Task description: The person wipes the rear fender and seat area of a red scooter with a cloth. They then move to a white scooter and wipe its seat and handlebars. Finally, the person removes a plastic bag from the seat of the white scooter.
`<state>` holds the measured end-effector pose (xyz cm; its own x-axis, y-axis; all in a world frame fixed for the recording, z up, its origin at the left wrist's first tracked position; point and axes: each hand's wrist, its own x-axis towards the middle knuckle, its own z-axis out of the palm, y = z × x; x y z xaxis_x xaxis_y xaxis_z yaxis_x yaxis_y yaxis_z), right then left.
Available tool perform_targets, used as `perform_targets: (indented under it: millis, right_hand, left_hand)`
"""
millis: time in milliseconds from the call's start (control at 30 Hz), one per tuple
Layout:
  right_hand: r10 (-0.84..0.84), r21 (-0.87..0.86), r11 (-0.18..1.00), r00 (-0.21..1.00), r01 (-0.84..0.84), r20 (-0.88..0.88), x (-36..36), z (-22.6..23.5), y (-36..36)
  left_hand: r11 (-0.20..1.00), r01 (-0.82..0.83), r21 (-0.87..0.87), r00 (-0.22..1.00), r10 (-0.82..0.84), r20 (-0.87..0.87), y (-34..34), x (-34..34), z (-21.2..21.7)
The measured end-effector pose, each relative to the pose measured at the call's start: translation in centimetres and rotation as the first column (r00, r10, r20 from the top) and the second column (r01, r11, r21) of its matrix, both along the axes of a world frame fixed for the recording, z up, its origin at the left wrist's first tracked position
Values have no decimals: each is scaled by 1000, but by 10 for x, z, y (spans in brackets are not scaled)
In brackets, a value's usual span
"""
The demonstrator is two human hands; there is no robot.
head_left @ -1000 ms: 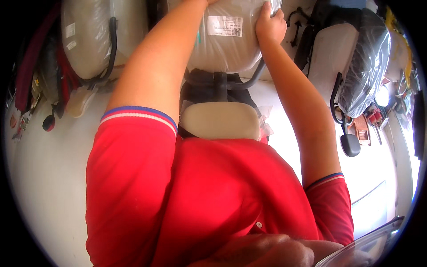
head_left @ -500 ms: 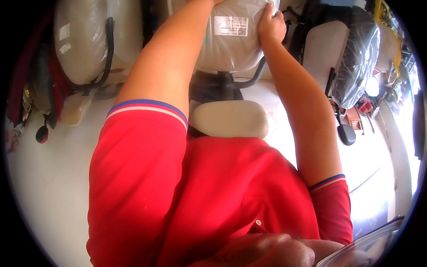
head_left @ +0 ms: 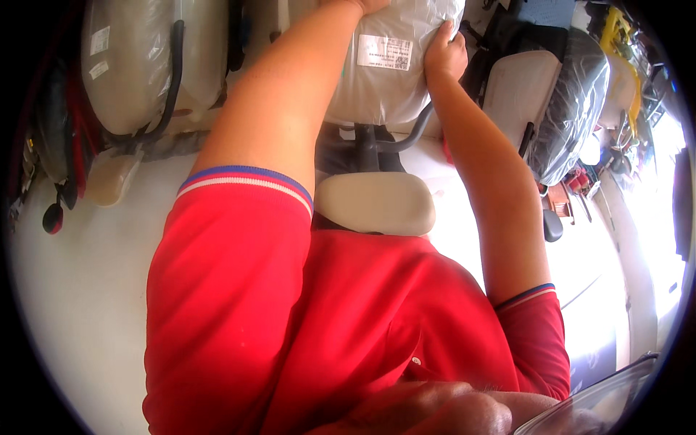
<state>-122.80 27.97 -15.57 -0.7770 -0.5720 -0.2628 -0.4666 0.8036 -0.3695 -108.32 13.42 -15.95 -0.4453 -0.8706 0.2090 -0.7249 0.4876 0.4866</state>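
Observation:
A plastic-wrapped beige chair cushion with a white label on it stands in front of me at the top of the view. My right hand grips its right edge, thumb up along the side and fingers bent. At the cushion's upper left rests my left hand; the picture's edge cuts off its fingers. Below the cushion are a black chair bar and a curved dark armrest frame. Close to my body is a rounded beige pad.
More plastic-wrapped chairs stand at the left, one with a black curved arm. On the right are a beige-backed chair and a dark cushion in clear plastic. Yellow wrapping and clutter line the far right. The floor is pale.
The cushion and both hands sit slightly lower and further right in the view. The side chairs have shifted left. My right hand's hold on the cushion looks the same.

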Motion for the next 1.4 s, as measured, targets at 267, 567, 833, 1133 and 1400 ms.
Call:
perform_targets:
  millis: [267, 567, 833, 1133, 1400]
  right_hand:
    - [38, 23, 999, 999, -37, -18, -2, -8, 2]
    - [89, -67, 995, 986, -80, 142, -6, 3, -3]
    - [50, 6, 999, 970, -53, 238, -8, 20, -7]
    - [45, -24, 999, 984, -41, 173, -15, 11, -69]
    - [14, 0, 1000, 986, -14, 164, -8, 17, -73]
  left_hand:
    - [999, -10, -42, 1000, 10, 10, 5, -2, -3]
    - [998, 9, -58, 998, -6, 59, 1, -3, 3]
    - [996, 0, -92, 997, 7, 75, 2, -2, -5]
    - [995, -2, -105, 993, 14, 118, 4, -2, -3]
    - [997, -2, -75, 992, 11, 128, 4, -2, 5]
